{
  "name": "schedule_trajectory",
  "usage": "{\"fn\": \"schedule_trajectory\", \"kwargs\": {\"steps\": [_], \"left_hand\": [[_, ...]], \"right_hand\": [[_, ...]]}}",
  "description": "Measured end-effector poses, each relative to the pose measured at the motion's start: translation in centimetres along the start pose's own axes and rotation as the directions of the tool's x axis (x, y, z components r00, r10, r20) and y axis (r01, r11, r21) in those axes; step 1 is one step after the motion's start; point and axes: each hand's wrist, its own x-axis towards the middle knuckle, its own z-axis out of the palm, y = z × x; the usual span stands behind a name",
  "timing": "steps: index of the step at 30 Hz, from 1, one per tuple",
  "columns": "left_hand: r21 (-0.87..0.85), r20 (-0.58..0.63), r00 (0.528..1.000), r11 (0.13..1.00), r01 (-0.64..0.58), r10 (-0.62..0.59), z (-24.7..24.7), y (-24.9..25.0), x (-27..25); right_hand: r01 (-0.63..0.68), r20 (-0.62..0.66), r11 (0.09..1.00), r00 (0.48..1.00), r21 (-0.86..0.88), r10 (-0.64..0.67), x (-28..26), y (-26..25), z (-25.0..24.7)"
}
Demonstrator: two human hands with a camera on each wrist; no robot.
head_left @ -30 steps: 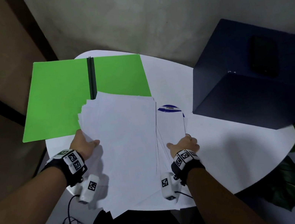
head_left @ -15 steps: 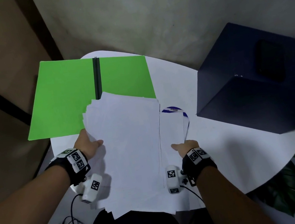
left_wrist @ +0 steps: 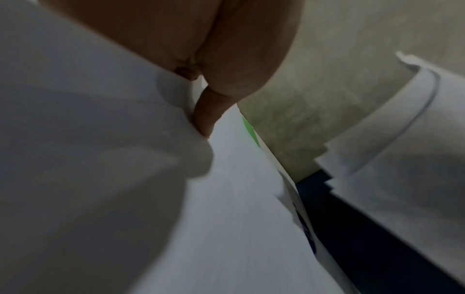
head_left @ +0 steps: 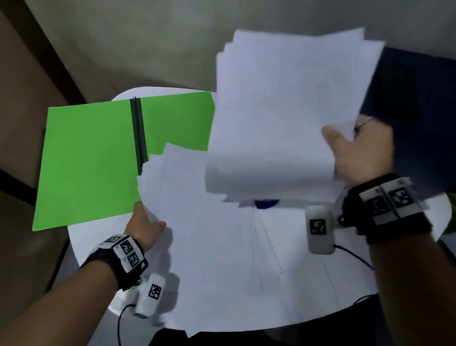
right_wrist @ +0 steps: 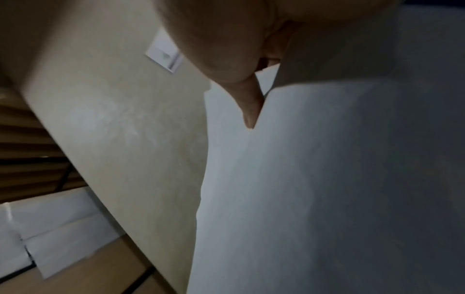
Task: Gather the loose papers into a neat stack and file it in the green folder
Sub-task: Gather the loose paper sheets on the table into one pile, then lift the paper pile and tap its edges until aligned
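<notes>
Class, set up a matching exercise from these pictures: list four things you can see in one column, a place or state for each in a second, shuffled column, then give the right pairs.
Things
1. open green folder
2. raised bundle of white papers
3. fanned pile of white papers
4. dark navy box

Places or states
A. lying on the round white table, left hand at its edge
B. standing at the table's right side
C. gripped in the right hand, off the table
D. spread flat at the table's far left

Pairs: 1-D, 2-C, 3-A, 4-B
</notes>
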Motion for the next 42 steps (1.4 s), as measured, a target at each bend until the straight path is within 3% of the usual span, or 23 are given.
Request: {"fn": "schedule_trajectory", "kwargs": {"steps": [4,6,9,11,16,19,22,24,27,29,31,34,37,39,42], "left_hand": [[-0.147,0.192,0.978,0.988,-0.050,0.078,1.8,-0.3,0.1],[-0.247,0.270,0.958,0.969,-0.025,0.094,2.0,-0.1,-0.1],[-0.368,0.276,0.961,0.927,0.079,0.027,1.5,1.7,-1.1],[-0.424,0.260,0.966,0.898,0.117,-0.003,1.7,2.2,-1.1],[-0.363,0.173,0.985,0.930,0.054,0.010,2.7,2.6,0.2],[-0.314,0.105,0.994,0.948,0.051,-0.019,2.7,3.2,0.3],[-0.227,0.157,0.988,0.974,0.025,0.012,3.5,4.0,0.1],[-0.177,0.163,0.986,0.984,-0.005,0.034,3.6,4.8,-0.3],[-0.187,0.046,0.997,0.981,-0.053,0.062,3.4,4.9,-0.5],[-0.338,0.007,0.989,0.931,-0.137,0.147,2.8,4.8,-1.0],[-0.453,0.008,0.962,0.859,-0.239,0.272,1.6,5.1,-1.7],[-0.550,-0.011,0.908,0.756,-0.355,0.419,-1.1,6.4,-2.7],[-0.625,-0.061,0.876,0.666,-0.407,0.479,-3.7,9.1,-3.9],[-0.620,-0.141,0.839,0.613,-0.489,0.526,-4.8,11.0,-5.4],[-0.489,-0.336,0.723,0.544,-0.682,0.604,-5.8,13.0,-7.4]], "right_hand": [[-0.211,0.238,0.978,0.950,0.006,0.203,-2.1,6.8,6.8],[-0.336,0.290,0.940,0.895,-0.058,0.338,-3.3,9.9,9.0],[-0.446,0.306,0.860,0.807,-0.246,0.506,-4.5,12.6,10.4],[-0.435,0.332,0.827,0.768,-0.357,0.547,-5.3,13.4,11.1],[-0.409,0.315,0.845,0.798,-0.345,0.514,-5.6,13.6,12.2],[-0.358,0.368,0.837,0.775,-0.413,0.513,-5.3,13.3,12.5],[-0.281,0.353,0.781,0.771,-0.558,0.530,-5.9,12.9,13.6],[-0.218,0.439,0.805,0.744,-0.552,0.503,-6.6,12.8,14.3],[-0.293,0.464,0.858,0.744,-0.421,0.482,-7.3,13.6,14.1],[-0.356,0.413,0.863,0.769,-0.358,0.488,-7.2,14.3,13.0],[-0.408,0.399,0.876,0.781,-0.256,0.480,-6.4,14.5,11.6],[-0.487,0.435,0.871,0.798,0.060,0.416,-4.4,12.6,9.2],[-0.393,0.452,0.890,0.853,0.230,0.260,-2.9,8.4,6.4],[-0.294,0.372,0.898,0.914,0.328,0.164,-2.8,5.1,4.5],[-0.120,0.236,0.881,0.972,0.458,0.010,-3.8,1.1,2.0]]}}
